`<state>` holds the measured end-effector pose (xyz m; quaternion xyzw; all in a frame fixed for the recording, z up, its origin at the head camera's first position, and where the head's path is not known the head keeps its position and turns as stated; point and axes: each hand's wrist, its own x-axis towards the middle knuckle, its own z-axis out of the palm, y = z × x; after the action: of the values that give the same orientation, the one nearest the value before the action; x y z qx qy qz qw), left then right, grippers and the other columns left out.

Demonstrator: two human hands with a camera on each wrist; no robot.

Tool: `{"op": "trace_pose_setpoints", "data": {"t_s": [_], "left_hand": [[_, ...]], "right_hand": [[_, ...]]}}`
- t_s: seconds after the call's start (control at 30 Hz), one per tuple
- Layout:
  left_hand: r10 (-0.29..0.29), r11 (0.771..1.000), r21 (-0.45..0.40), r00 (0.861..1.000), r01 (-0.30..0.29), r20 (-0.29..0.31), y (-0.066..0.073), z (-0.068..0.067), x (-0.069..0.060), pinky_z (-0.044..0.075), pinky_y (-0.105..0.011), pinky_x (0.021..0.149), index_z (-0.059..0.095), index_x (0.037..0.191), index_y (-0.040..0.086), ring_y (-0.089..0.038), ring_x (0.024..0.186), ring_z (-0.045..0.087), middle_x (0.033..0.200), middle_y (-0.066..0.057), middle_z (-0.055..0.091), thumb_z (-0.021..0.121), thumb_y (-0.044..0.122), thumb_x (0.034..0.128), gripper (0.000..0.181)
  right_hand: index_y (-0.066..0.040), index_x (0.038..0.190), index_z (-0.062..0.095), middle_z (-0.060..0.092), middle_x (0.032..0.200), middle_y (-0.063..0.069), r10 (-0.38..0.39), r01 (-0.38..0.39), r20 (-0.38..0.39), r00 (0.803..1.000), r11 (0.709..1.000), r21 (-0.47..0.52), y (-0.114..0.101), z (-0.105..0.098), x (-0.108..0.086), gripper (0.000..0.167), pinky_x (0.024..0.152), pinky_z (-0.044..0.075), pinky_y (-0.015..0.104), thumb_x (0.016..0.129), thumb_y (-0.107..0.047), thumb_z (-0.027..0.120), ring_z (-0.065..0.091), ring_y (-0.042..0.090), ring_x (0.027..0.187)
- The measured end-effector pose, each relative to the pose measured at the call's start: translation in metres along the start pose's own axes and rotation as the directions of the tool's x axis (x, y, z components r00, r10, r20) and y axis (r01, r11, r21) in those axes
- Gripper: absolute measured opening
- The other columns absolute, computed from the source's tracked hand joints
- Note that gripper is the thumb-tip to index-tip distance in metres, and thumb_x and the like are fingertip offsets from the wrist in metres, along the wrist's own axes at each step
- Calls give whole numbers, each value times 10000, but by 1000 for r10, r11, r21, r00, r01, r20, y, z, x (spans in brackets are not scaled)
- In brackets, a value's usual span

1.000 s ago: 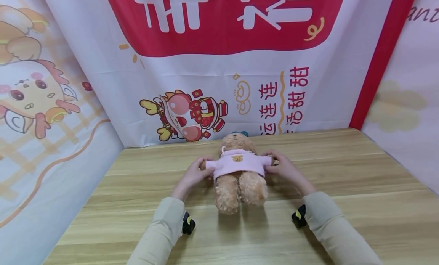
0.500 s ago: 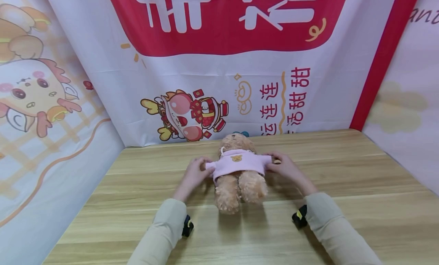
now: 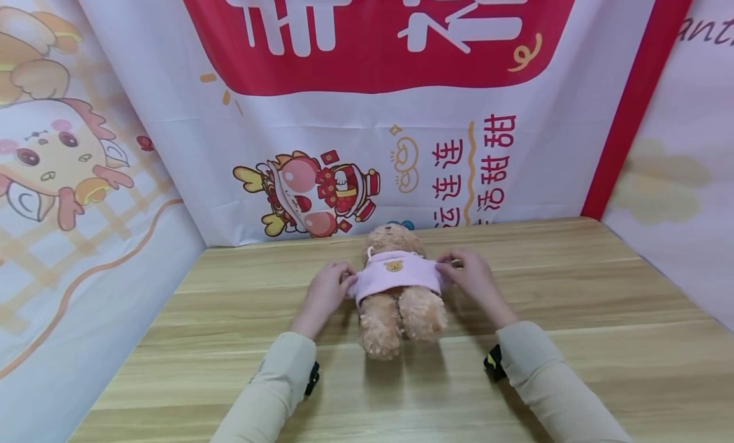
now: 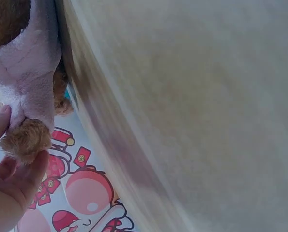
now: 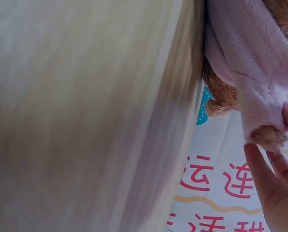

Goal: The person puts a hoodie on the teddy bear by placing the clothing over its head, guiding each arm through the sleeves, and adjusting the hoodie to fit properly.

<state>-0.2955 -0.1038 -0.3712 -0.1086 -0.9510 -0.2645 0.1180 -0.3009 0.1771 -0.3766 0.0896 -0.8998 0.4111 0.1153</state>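
A light-brown teddy bear (image 3: 427,312) in a pink top (image 3: 395,278) lies on its back on the table, head toward the back wall and legs toward me. My left hand (image 3: 328,291) holds the bear's arm on the left, thumb on the pink sleeve and fingers by the furry paw (image 4: 26,140) in the left wrist view. On the other side my right hand (image 3: 474,282) pinches the other sleeve (image 5: 260,108) near its cuff, where a bit of brown paw (image 5: 268,137) pokes out. Part of a teal dotted thing (image 3: 408,225) shows behind the bear's head.
The wood-grain table (image 3: 550,379) reaches back to a printed cloth (image 3: 332,121) with red lettering and a cartoon figure. Printed cloths also stand at the left and right sides. A black strap device (image 3: 494,363) sits at the right wrist, another (image 3: 312,378) at the left.
Both hands have shifted slightly inward along the bear's sleeves, the right one more clearly. The pink sleeves are less spread out. The bear's body stays in nearly the same place.
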Motion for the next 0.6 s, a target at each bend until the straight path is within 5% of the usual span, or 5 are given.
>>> {"op": "trace_pose_setpoints", "data": {"t_s": [0.3,0.6], "left_hand": [[16,1000,-2,1000,-16,-18,0,1,2,519,-439,850,658,899,97,-284,941,624,994,-126,652,637,180,908,86],[-21,998,-59,1000,20,-15,-1,0,4,511,-440,842,644,890,65,-278,904,615,933,-130,649,623,162,912,102]], "right_hand": [[-27,832,659,652,906,150,-92,89,-12,996,987,-134,-3,-2,1,51,758,500,411,873,-56,649,598,274,856],[-23,865,598,649,905,157,-24,29,38,999,990,-136,-2,-6,3,91,716,503,371,935,-61,553,583,240,800]]}}
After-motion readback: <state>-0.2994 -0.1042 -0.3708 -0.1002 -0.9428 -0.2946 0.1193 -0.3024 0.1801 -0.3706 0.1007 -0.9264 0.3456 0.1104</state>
